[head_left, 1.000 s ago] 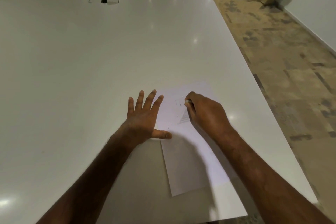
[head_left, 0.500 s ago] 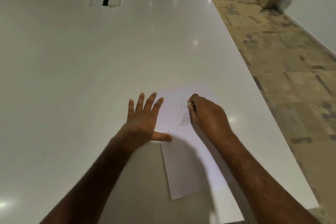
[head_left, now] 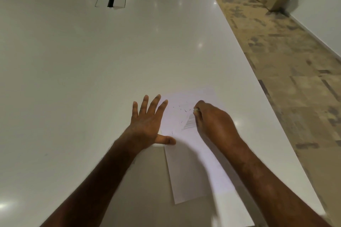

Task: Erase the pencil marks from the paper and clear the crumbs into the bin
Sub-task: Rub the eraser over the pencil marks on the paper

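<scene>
Paper [head_left: 186,171] on surface [head_left: 73,79]: left hand [head_left: 147,125] flat at its edge, right hand [head_left: 215,121] pinching eraser [head_left: 196,110]; hard rubbing risks creasing sheet, scattering crumbs [head_left: 181,109].

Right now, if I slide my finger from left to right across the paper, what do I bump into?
left hand → eraser crumbs → pencil marks → right hand, pinching an eraser.
</scene>
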